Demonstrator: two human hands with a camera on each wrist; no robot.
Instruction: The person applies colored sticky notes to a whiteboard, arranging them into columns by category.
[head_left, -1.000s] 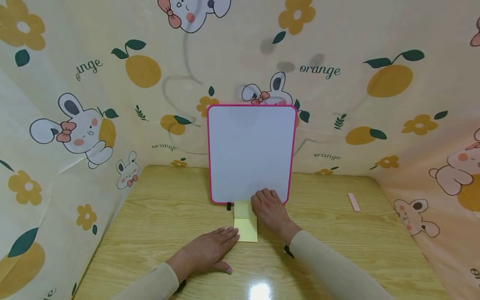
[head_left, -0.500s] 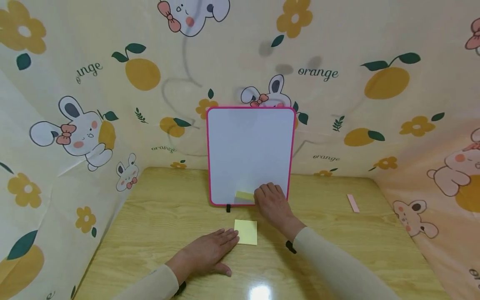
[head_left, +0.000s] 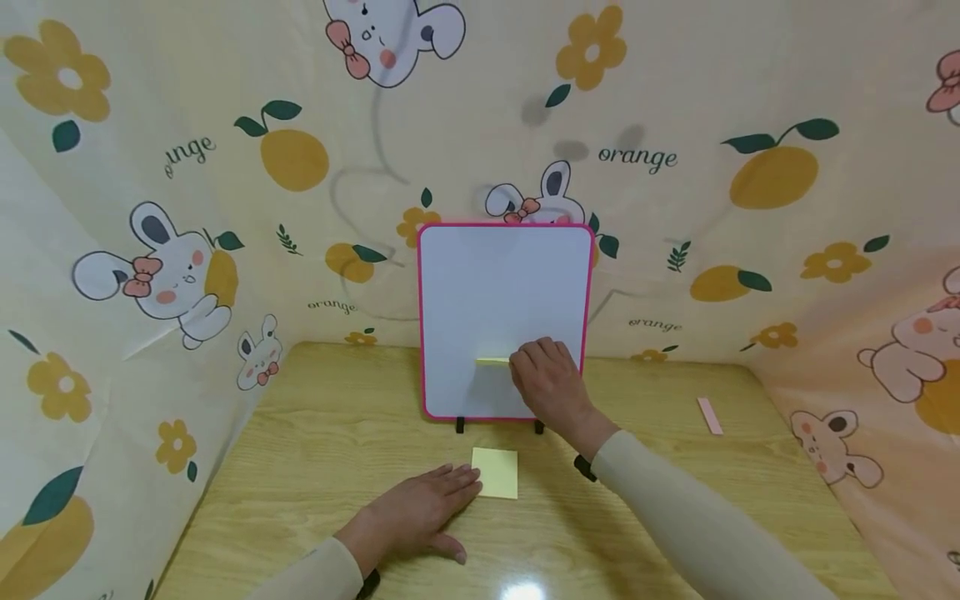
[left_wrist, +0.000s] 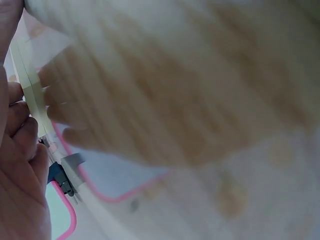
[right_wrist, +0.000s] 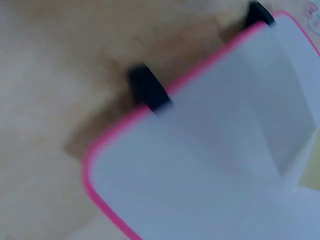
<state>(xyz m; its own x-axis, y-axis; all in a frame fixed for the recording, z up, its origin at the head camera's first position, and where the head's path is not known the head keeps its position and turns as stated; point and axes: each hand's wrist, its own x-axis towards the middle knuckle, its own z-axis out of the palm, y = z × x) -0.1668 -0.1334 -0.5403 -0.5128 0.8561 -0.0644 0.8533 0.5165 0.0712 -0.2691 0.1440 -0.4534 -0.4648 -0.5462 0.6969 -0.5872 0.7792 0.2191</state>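
Observation:
My right hand (head_left: 553, 387) pinches a yellow sticky note (head_left: 492, 361) in front of the lower half of a pink-framed whiteboard (head_left: 502, 292). The note appears nearly edge-on, as a thin strip; whether it touches the board I cannot tell. Part of it shows at the right border of the right wrist view (right_wrist: 312, 167). My left hand (head_left: 420, 510) lies flat on the table, its fingertips touching the left side of a yellow sticky note pad (head_left: 496, 473). In the left wrist view the pad's edge (left_wrist: 35, 102) runs along the fingers. My right fingertips are hidden behind the hand.
The whiteboard stands upright on black feet (head_left: 461, 425) near the back of the wooden table (head_left: 337, 433). A small pink strip (head_left: 709, 416) lies to the right. Patterned cloth (head_left: 660, 208) with rabbits and oranges encloses the back and sides.
My right hand has lifted a yellow note off the pad and raised it up along the whiteboard. My left hand stays beside the pad. The head view tilts slightly upward.

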